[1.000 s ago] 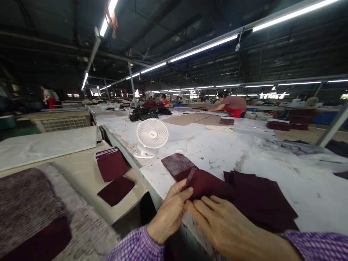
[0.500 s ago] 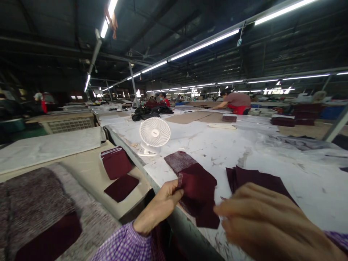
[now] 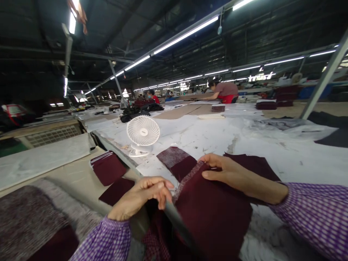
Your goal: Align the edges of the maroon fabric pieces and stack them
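Note:
My right hand (image 3: 223, 168) pinches the top edge of a dark maroon fabric piece (image 3: 214, 214) between thumb and fingers. A strip of speckled grey-white backing shows along that folded edge, and the piece hangs over the table's front edge. My left hand (image 3: 146, 194) is just beside the strip's lower left end, fingers loosely bent and apart, with nothing visible in them. Behind the held piece lies another fabric piece (image 3: 172, 159), partly speckled and partly maroon. More maroon pieces (image 3: 252, 163) lie behind my right forearm, partly hidden by it.
A white clip fan (image 3: 143, 132) stands on the white-covered table (image 3: 190, 132). To the left, a lower beige surface (image 3: 73, 170) bears a stack of maroon pieces (image 3: 108, 168) and speckled fabric (image 3: 29, 214). A co-worker (image 3: 227, 92) leans over the table farther back.
My right hand has moved in from the right and now grips the fabric's edge. My left hand has let go of the fabric and shifted left. The view has turned slightly right.

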Motion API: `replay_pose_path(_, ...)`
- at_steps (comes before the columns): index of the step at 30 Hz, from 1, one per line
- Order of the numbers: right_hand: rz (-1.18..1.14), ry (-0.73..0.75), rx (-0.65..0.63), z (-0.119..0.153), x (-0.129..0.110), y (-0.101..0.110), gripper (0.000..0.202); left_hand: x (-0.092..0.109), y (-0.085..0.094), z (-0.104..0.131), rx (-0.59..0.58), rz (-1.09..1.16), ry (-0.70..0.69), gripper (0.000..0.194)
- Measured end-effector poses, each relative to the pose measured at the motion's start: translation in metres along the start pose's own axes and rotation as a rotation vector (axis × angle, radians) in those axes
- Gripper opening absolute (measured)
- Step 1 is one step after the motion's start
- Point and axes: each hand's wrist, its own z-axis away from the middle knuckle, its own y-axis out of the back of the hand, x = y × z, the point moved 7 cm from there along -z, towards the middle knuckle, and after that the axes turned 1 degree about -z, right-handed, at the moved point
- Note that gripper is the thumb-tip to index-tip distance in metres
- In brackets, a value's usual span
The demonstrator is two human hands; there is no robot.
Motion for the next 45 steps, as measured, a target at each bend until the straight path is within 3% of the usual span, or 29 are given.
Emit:
replay_pose_path(3, -0.053, -0.115, -0.058, -0.01, 0.045, -0.018, 0.038, -0.005, 0.007, -0.018, 0.2, -0.219, -0.003, 0.036)
replay_pose_path(7, -0.133, -0.145, -0.079, -0.015, 0.075, -0.031, 0.039, -0.014, -0.02, -0.052, 0.286, -0.544, -0.04, 0.034)
replay_pose_path(11, 0.287, 0.023, -0.036, -0.015, 0.061, -0.014, 0.04, -0.017, -0.043, -0.071, 0.4, -0.752, -0.077, 0.018)
replay_pose_path(14, 0.627, 0.184, -0.006, -0.016, 0.047, 0.004, 0.028, -0.011, -0.06, -0.077, 0.381, -0.979, -0.162, 0.016)
replay_pose_path(18, 0.774, 0.371, -0.025, -0.019, 0.04, 0.013, 0.021, -0.008, -0.071, -0.08, 0.309, -1.153, -0.215, 0.023)
replay_pose_path(22, 0.82, 0.411, -0.101, -0.02, 0.047, 0.008, 0.022, -0.011, -0.072, -0.081, 0.291, -1.169, -0.243, 0.025)
replay_pose_path(33, 0.864, 0.409, -0.099, -0.02, 0.054, 0.003, 0.015, -0.014, -0.069, -0.079, 0.3, -1.095, -0.269, 0.027)
replay_pose_path(40, 0.986, 0.504, -0.095, -0.014, 0.047, -0.003, 0.015, -0.011, -0.057, -0.076, 0.273, -0.822, -0.252, 0.023)
replay_pose_path(45, 1.096, 0.578, -0.119, -0.012, 0.047, -0.006, 0.014, -0.009, -0.061, -0.073, 0.286, -0.937, -0.32, 0.029)
